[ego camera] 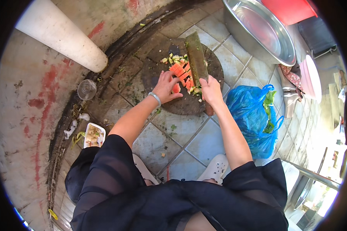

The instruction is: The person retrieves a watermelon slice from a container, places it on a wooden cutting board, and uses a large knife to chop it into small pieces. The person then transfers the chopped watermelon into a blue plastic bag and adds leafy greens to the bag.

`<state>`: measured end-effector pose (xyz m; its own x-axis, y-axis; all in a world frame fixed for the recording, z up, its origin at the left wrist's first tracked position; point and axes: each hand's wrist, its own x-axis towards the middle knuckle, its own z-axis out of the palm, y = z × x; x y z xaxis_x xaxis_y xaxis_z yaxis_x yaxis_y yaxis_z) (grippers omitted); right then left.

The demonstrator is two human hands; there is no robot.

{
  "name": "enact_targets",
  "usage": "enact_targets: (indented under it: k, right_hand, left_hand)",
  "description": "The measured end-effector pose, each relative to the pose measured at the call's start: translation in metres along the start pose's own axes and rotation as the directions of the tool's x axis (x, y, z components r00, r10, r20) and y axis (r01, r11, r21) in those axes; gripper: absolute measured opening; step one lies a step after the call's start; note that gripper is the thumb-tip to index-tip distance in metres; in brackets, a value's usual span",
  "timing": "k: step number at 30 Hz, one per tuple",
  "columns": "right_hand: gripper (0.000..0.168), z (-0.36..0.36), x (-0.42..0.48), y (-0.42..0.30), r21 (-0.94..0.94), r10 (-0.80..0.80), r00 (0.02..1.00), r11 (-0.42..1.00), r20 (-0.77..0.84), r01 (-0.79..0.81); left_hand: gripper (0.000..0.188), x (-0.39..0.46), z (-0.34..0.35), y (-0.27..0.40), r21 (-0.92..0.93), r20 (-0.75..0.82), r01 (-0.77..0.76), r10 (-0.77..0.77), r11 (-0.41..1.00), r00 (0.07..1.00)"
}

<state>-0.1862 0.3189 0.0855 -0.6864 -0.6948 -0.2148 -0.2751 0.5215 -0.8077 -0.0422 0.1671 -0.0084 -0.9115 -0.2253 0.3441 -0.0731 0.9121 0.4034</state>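
A round, dark chopping board (pixel 153 69) lies on the tiled floor. Cut chunks of red-fleshed watermelon (pixel 177 69) and pale green diced pieces (pixel 176 58) are gathered on it. My right hand (pixel 211 89) grips the handle of a broad cleaver (pixel 198 57), whose blade lies along the right side of the chunks and bears green bits. With fingers spread, my left hand (pixel 166 88) is at the left edge of the watermelon, by a larger piece (pixel 176 88) between thumb and fingers. Whether it presses on that piece I cannot tell.
To the right are a blue plastic bag (pixel 245 109) with leafy greens and a large metal basin (pixel 240 34). A white pipe (pixel 66 37) stands at the stained wall. At left lie a clear plastic cup (pixel 87 89) and a white tub (pixel 94 135) of food scraps.
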Motion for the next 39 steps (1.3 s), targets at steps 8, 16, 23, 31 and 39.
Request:
enact_targets:
  k: [8,16,23,31,39]
  right_hand:
    - [0.027,0.034,-0.011,0.009,-0.347,-0.185,0.979,0.916,0.087,0.204]
    - [0.024,0.063,-0.007,-0.002,-0.488,-0.122,0.980,0.852,0.160,0.186]
    - [0.027,0.058,0.001,-0.011,-0.551,-0.103,0.967,0.805,0.233,0.219]
    - [0.024,0.058,-0.024,-0.054,-0.515,-0.200,0.971,0.823,0.134,0.241]
    - [0.023,0.068,-0.013,-0.009,-0.545,-0.130,0.968,0.807,0.215,0.229]
  left_hand:
    - [0.062,-0.035,0.009,0.011,-0.144,-0.199,0.361,-0.385,0.921,0.901]
    - [0.051,-0.046,0.014,0.015,-0.162,-0.237,0.341,-0.372,0.926,0.898]
    - [0.036,-0.047,0.013,0.015,-0.161,-0.216,0.355,-0.384,0.921,0.898]
    - [0.030,-0.062,0.005,0.007,-0.115,-0.306,0.459,-0.471,0.881,0.827]
    - [0.033,-0.032,-0.003,0.004,-0.250,-0.333,0.277,-0.351,0.928,0.875]
